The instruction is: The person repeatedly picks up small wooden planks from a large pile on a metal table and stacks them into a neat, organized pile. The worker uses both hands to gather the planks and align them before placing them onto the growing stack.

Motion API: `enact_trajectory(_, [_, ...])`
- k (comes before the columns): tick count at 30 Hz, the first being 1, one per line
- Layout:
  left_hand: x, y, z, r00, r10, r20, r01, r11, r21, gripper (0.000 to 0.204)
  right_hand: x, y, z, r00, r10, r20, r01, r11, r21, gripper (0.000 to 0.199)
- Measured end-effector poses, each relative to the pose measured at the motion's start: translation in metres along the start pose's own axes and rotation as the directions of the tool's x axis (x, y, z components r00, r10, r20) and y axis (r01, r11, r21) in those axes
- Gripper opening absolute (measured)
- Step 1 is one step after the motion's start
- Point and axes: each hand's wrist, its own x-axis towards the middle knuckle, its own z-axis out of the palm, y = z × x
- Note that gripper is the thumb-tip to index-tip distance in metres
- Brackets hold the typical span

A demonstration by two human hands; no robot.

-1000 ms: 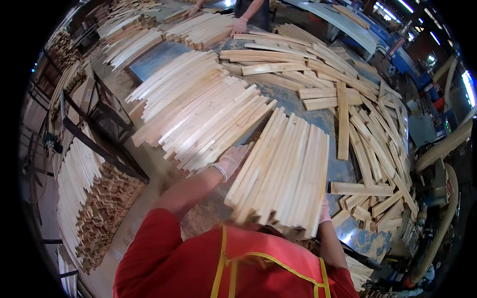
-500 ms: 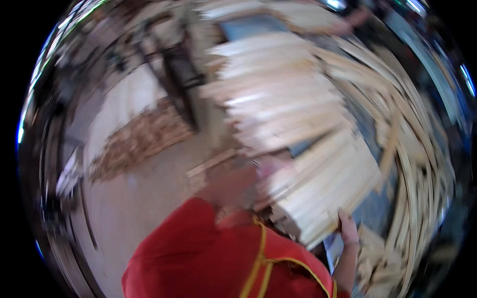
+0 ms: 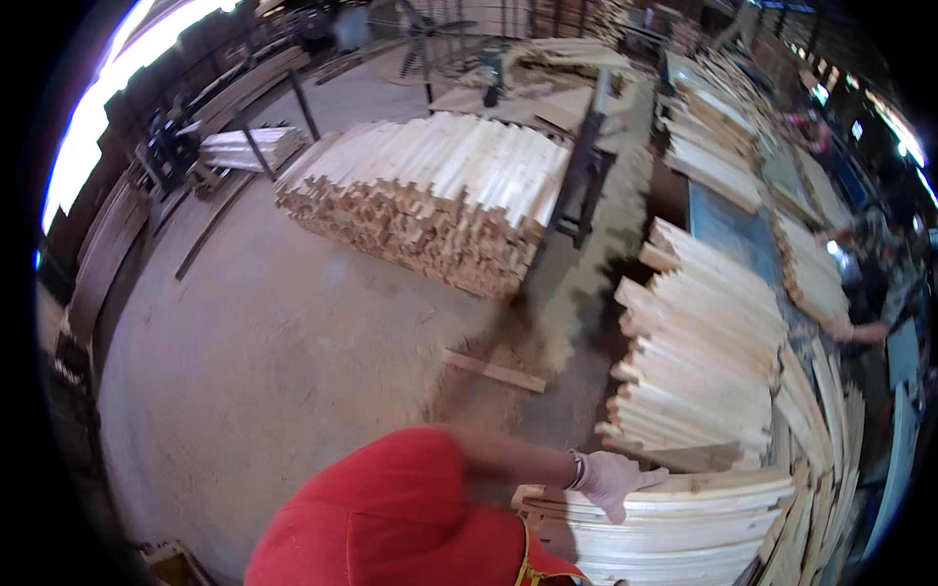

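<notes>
My left hand (image 3: 616, 481), in a pale glove with a band at the wrist, reaches out from a red sleeve. Its fingers are apart and rest on the far edge of a batch of pale wooden strips (image 3: 684, 532) at the lower right. These strips lie side by side, running left to right. Just beyond them a larger row of wooden strips (image 3: 699, 342) covers the bench, its left ends uneven. My right hand is out of the picture.
A big stack of wooden strips (image 3: 410, 215) stands on the floor, beside a dark metal frame (image 3: 581, 181). One loose strip (image 3: 493, 371) lies on the floor. Long thin offcuts (image 3: 816, 420) crowd the bench's right side. Across the bench, another person's hand (image 3: 860, 332) is near more boards.
The view has swung left, bringing the floor stack toward the middle. My right hand, earlier at the near batch's edge, has left the picture. My left hand now shows clearly on that batch.
</notes>
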Motion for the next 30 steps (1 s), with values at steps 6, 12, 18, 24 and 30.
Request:
enact_trajectory(6, [-0.179, -0.076, -0.079, 0.966, -0.006, -0.260, 0.035, 0.994, 0.107, 0.124, 0.023, 0.003, 0.209, 0.984, -0.040, 0.172, 0.056, 0.994, -0.089, 0.055])
enact_trajectory(12, [-0.355, -0.184, -0.116, 0.759, -0.051, -0.649, 0.097, 0.995, 0.036, 0.114, 0.029, -0.001, 0.447, 0.896, -0.012, 0.444, 0.109, 0.975, -0.194, 0.058])
enact_trajectory(18, [-0.458, -0.279, -0.142, 0.476, -0.078, -0.876, 0.152, 0.988, -0.005, 0.103, 0.049, 0.033, 0.626, 0.739, 0.040, 0.673, 0.131, 0.971, -0.201, 0.062])
enact_trajectory(24, [-0.539, -0.336, -0.213, 0.221, -0.388, -0.895, 0.446, 0.856, -0.261, 0.098, 0.084, 0.092, 0.814, 0.485, 0.170, 0.858, 0.020, 0.978, -0.205, 0.067])
enact_trajectory(30, [-0.645, -0.376, -0.308, -0.025, -0.761, -0.649, 0.511, 0.548, -0.662, 0.091, 0.090, 0.131, 1.023, 0.007, 0.259, 0.966, 0.996, -0.093, 0.018, 0.038])
